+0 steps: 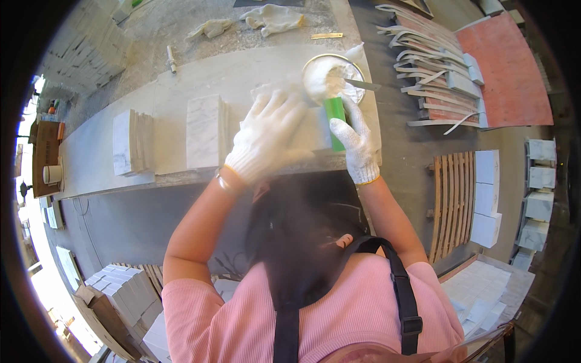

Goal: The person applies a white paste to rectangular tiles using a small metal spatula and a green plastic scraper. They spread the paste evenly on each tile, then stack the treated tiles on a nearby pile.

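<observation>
My left hand (266,136), in a white knit glove, is stretched out flat over a pale marble tile (315,130); its fingers are smeared by motion. My right hand (357,142), gloved the same way, has its thumb and fingers closed on a green block (333,115) standing at the tile's right end. Just beyond it sits a round tub (307,75) of white paste, with a flat-bladed knife (363,85) stuck in it. To the left on the bench are a stack of marble tiles (204,130) and another stack (125,142).
At the bench's (169,97) far side lie loose white gloves (272,19), a brass-coloured strip (327,35) and a small pen-like tool (171,59). Many tiles (85,48) are piled at the far left. On the right stand a strap-covered pallet (430,66) and a slatted wooden pallet (452,202).
</observation>
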Demonstrator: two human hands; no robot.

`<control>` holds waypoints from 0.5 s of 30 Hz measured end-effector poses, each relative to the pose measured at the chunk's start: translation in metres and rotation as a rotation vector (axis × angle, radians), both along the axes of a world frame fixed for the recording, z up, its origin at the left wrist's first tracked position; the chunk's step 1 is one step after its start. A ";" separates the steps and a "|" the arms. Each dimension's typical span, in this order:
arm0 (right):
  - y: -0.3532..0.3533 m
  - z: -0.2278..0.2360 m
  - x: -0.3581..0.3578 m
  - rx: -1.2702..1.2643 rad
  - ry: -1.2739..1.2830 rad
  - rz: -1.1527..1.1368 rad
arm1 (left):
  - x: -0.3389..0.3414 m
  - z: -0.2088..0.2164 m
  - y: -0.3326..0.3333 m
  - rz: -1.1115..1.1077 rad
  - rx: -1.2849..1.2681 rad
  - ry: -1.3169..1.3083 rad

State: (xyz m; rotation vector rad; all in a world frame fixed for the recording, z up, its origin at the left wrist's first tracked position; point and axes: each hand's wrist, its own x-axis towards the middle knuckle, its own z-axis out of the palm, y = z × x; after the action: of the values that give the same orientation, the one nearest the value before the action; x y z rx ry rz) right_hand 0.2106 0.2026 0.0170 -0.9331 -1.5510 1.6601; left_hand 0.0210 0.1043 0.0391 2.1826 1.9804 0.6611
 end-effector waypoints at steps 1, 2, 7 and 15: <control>-0.003 0.006 0.004 -0.028 0.017 0.032 | 0.000 0.000 0.000 -0.002 -0.006 -0.006; -0.012 0.012 0.013 -0.073 0.017 0.046 | -0.001 -0.001 0.000 -0.002 -0.012 -0.014; -0.025 0.012 0.028 -0.021 -0.088 0.084 | -0.001 -0.001 -0.001 -0.017 0.024 -0.044; -0.009 0.018 0.027 0.041 -0.158 0.183 | -0.001 0.003 0.002 -0.004 0.032 -0.064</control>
State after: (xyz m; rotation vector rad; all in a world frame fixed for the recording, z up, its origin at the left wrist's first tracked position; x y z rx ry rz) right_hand 0.2377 0.1935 0.0351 -0.9437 -1.8162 1.7066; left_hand 0.0199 0.1066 0.0418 2.1545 1.9467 0.7575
